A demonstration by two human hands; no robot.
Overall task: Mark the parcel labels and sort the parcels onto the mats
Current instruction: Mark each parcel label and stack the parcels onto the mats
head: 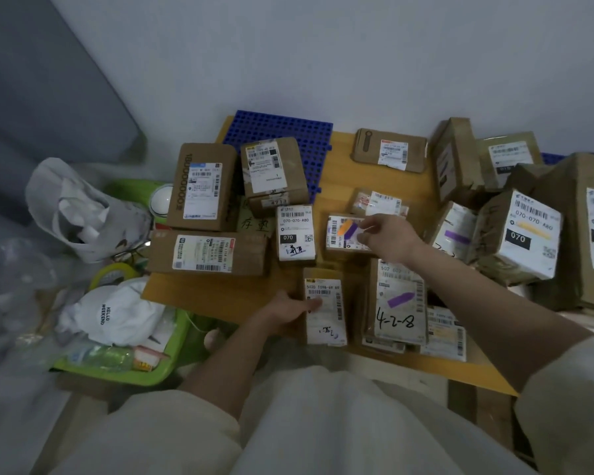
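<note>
Several cardboard parcels with white labels lie on a yellow mat [336,186]; a blue grid mat [299,128] sits at the back. My left hand [285,311] holds the left edge of a small parcel [326,320] near the front, thumb on its label. My right hand [388,236] reaches over a small parcel [340,234] whose label bears orange and purple marks, fingers curled at its right side; whether it holds a pen cannot be seen. To the right lies a parcel marked "4-2-8" [398,303].
A green tray [124,371] with a white cap, bottle and clutter sits at the left, with a white plastic bag [72,207] and a tape roll [117,272] behind it. Larger boxes [528,231] pile up at the right. The wall is directly behind.
</note>
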